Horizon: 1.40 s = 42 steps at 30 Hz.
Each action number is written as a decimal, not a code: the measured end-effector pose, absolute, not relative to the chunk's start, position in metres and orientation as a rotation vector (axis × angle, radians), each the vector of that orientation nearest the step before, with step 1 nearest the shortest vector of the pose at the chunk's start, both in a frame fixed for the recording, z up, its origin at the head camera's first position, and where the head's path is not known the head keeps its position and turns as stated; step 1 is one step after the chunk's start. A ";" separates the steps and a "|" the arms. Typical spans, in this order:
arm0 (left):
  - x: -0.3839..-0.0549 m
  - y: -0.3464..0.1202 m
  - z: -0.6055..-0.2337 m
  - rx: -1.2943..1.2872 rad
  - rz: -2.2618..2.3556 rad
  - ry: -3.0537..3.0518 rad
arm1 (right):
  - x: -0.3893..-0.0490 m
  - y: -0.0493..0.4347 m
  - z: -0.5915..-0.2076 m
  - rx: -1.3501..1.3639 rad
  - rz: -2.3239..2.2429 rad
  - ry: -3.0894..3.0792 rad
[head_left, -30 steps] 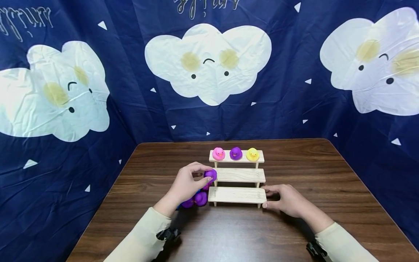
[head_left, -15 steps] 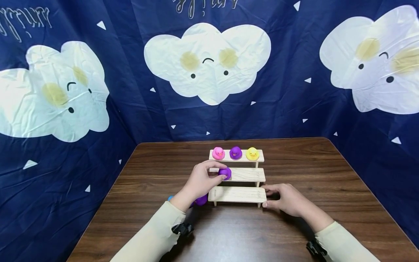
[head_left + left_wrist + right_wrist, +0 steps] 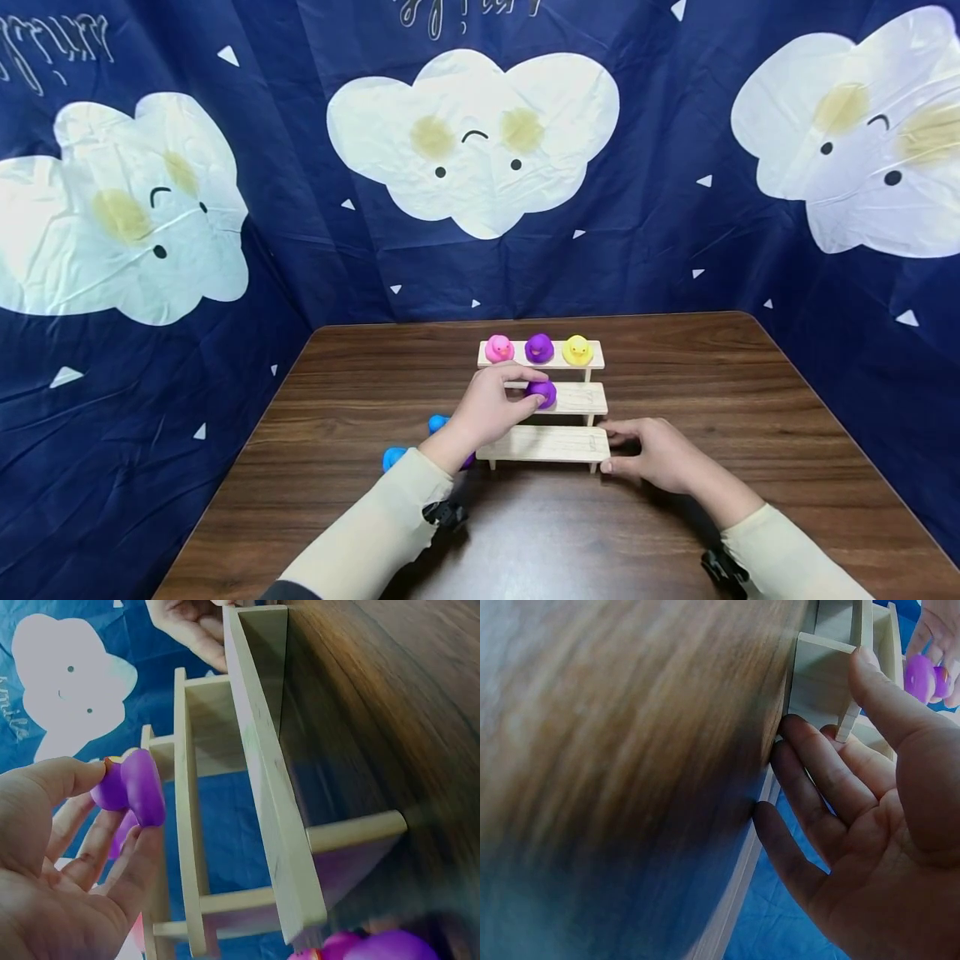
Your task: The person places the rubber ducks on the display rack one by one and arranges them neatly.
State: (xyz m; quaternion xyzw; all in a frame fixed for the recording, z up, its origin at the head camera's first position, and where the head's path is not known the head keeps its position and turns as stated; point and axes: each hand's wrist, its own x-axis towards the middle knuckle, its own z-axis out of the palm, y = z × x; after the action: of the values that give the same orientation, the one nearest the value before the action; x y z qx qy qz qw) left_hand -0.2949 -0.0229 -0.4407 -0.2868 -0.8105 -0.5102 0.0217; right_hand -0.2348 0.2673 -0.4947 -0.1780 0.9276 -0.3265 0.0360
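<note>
Between thumb and fingertips, my left hand [image 3: 491, 407] pinches a purple rubber duck [image 3: 544, 394] by its sides. The duck is over the middle step of a three-tier wooden display stand [image 3: 558, 445], roughly halfway along it. In the left wrist view the duck [image 3: 142, 787] is held on its side relative to the picture, beside the step edges. My right hand [image 3: 658, 457] grips the right end of the bottom step, thumb at the front edge and index finger behind it. On the top step sit a pink duck [image 3: 499, 348], another purple duck [image 3: 539, 348] and a yellow duck [image 3: 577, 350].
Left of the stand lie loose ducks, among them a blue one [image 3: 393, 457] and another blue one [image 3: 438, 423], partly hidden by my left forearm. Purple ones [image 3: 390, 946] show low in the left wrist view. A blue cloud-print cloth [image 3: 480, 275] hangs behind the brown table [image 3: 375, 358].
My left hand has carried the purple duck rightward from the stand's left end to the middle of the middle step. The right hand has stayed at the bottom step's end.
</note>
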 end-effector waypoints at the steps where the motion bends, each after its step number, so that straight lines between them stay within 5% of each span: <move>1: -0.295 -0.020 -0.441 -0.890 -1.571 -2.516 | -0.234 0.268 -0.495 -0.545 -1.001 2.851; 42: -0.296 0.033 -0.447 -0.912 -1.390 -2.547 | -0.235 0.270 -0.495 -0.572 -0.987 2.859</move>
State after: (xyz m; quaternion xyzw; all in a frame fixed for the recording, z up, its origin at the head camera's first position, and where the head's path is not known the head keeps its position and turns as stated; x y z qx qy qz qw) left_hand -0.2957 0.0330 -0.4473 -0.2994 -0.8364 -0.4564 0.0499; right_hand -0.2348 0.2696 -0.4945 -0.1858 0.9283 -0.3204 0.0319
